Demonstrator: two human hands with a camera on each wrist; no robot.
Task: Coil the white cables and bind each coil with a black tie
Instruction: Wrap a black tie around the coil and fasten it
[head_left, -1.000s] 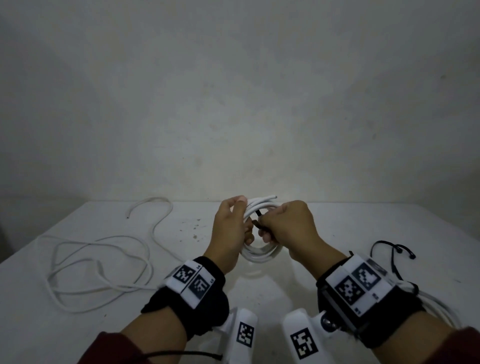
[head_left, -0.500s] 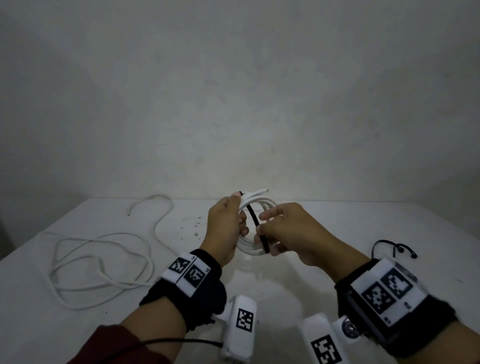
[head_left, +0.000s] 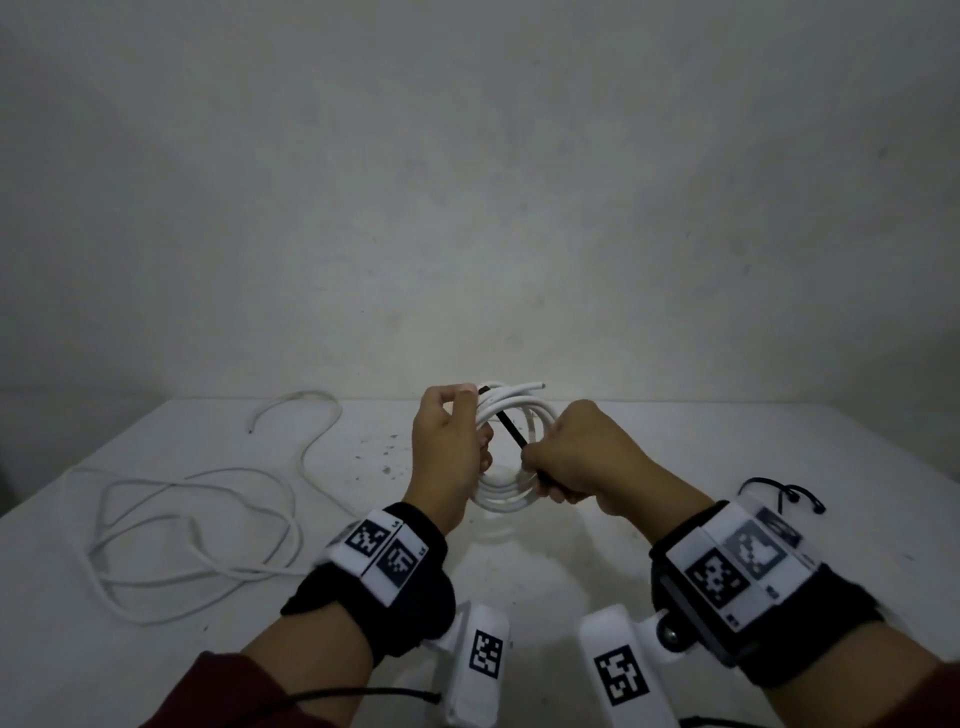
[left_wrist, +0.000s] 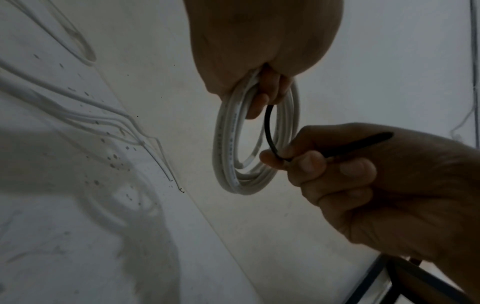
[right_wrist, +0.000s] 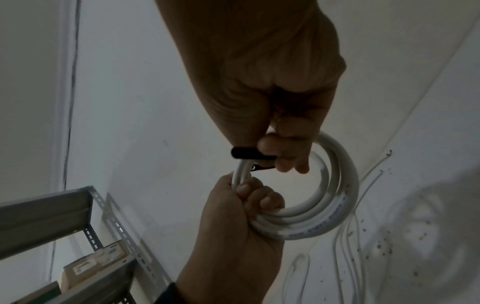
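I hold a small coil of white cable (head_left: 506, 501) upright above the table. My left hand (head_left: 457, 441) grips the coil's left side, fingers curled through it. A black tie (head_left: 511, 432) runs slanting from the coil's top down across its opening. My right hand (head_left: 540, 465) pinches the tie's lower part, the rest of its fingers curled. In the left wrist view the tie (left_wrist: 269, 131) curves inside the coil (left_wrist: 228, 144) from my left fingers. In the right wrist view the tie's end (right_wrist: 249, 153) sticks out above the coil (right_wrist: 340, 205).
A loose white cable (head_left: 197, 519) sprawls over the left of the white table (head_left: 727, 447). More black ties (head_left: 779, 493) lie at the right, behind my right wrist. A wall stands close behind the table. A metal shelf (right_wrist: 52, 205) shows in the right wrist view.
My right hand has drawn away from the left, pulling the black tie out across the coil, and has curled tighter round it. The left hand has kept its grip on the coil.
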